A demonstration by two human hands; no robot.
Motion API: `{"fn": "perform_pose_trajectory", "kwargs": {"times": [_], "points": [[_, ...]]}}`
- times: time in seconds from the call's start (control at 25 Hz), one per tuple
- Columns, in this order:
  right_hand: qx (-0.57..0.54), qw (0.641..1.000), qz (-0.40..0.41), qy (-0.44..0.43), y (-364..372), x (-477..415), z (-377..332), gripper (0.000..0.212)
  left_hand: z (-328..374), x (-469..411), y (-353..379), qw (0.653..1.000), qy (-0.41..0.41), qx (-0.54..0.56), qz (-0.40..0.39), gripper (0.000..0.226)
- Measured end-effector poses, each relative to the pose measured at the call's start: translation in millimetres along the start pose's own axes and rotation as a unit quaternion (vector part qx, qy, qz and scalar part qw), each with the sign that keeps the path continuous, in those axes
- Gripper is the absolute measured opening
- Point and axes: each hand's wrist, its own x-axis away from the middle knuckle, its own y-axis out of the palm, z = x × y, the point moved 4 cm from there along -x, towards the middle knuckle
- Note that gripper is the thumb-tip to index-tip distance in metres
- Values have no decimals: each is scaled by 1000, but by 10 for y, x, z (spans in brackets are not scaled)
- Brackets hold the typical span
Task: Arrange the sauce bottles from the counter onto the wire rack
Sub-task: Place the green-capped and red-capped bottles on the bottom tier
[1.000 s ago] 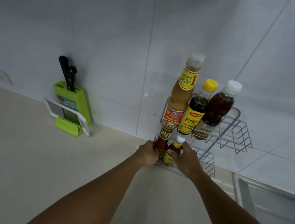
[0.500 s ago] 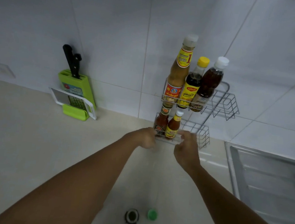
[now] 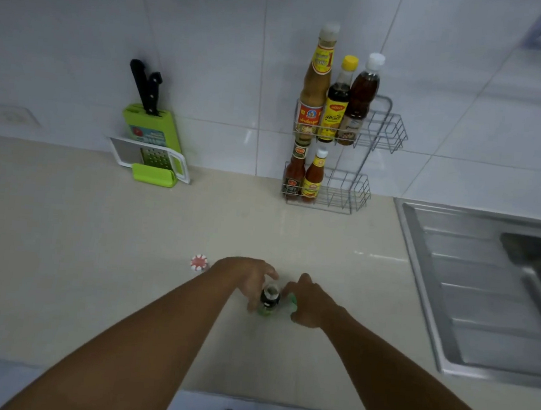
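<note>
The two-tier wire rack (image 3: 387,132) stands against the tiled wall. Its upper tier holds three tall bottles (image 3: 336,103) at the left end. Two small red sauce bottles (image 3: 303,177) stand at the left of its lower tier. Near the counter's front edge, my left hand (image 3: 247,278) curls around a small dark-capped bottle (image 3: 270,298) seen from above. My right hand (image 3: 311,303) is closed over a green-capped bottle (image 3: 291,300) right beside it, mostly hidden by the fingers.
A red-and-white capped item (image 3: 198,262) stands on the counter just left of my left hand. A green knife holder with a grater (image 3: 152,148) leans on the wall at the left. A steel sink (image 3: 484,289) lies at the right.
Both hands have drawn back from the rack's lower tier, leaving the two small red bottles there, and have come down onto the two small bottles near the counter's front edge.
</note>
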Motion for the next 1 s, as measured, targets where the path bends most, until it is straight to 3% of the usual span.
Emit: {"fn": "perform_pose_trajectory", "kwargs": {"times": [0.12, 0.28, 0.48, 0.72, 0.88, 1.0], "points": [[-54, 995, 87, -4, 181, 84, 20, 34, -147, -48, 267, 994, 40, 61, 75, 86], [-182, 973, 138, -25, 131, 269, -3, 46, -260, -135, 537, 962, 83, 169, 199, 51], [-324, 921, 201, -79, -573, 597, -95, 52, -66, -35, 549, 930, 132, 260, 224, 40], [-254, 919, 201, -223, -1503, 1107, -145, 36, 392, 280, 181, 899, 178, 281, 284, 18], [-130, 918, 186, -326, -1735, 1304, -222, 32, 640, 428, 21, 894, 210, 289, 269, 22], [-108, 905, 181, -369, -1840, 1379, -253, 24, 736, 480, -48, 895, 205, 303, 254, 25]]}}
